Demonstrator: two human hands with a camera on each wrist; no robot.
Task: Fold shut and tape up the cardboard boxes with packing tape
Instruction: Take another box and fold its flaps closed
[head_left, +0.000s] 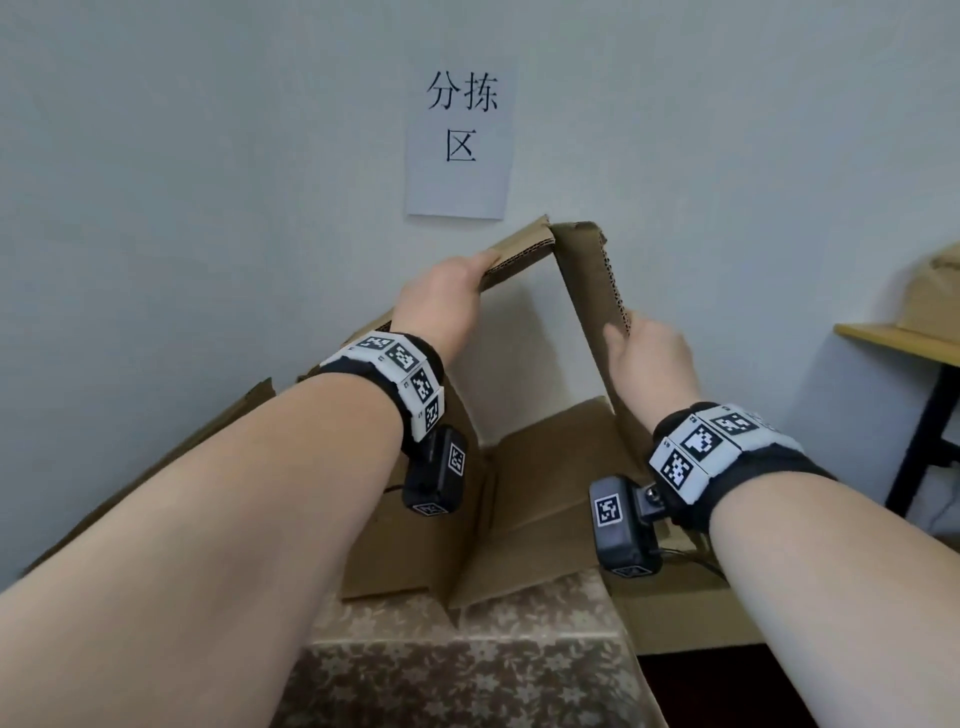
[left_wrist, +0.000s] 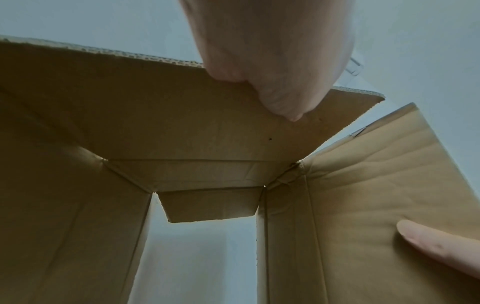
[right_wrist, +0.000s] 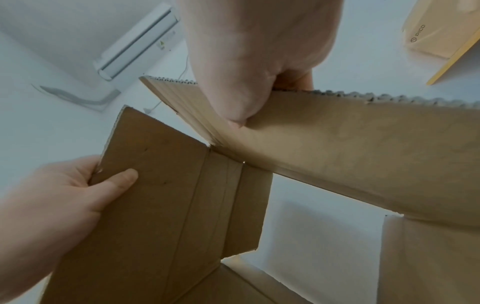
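The box (head_left: 524, 483) is held up in front of the wall, above a patterned table (head_left: 467, 670), its flaps unfolded and both ends open. One flap's edge is pinched by the left hand (head_left: 441, 301), thumb inside; another flap is clamped by the right hand (head_left: 649, 358). Nothing is judged folded shut yet, and no tape is seen, so folding and taping remain. On a paper sign (head_left: 460, 140) "分拣区" is printed. "PICO" can be read on a pale package (right_wrist: 439, 35).
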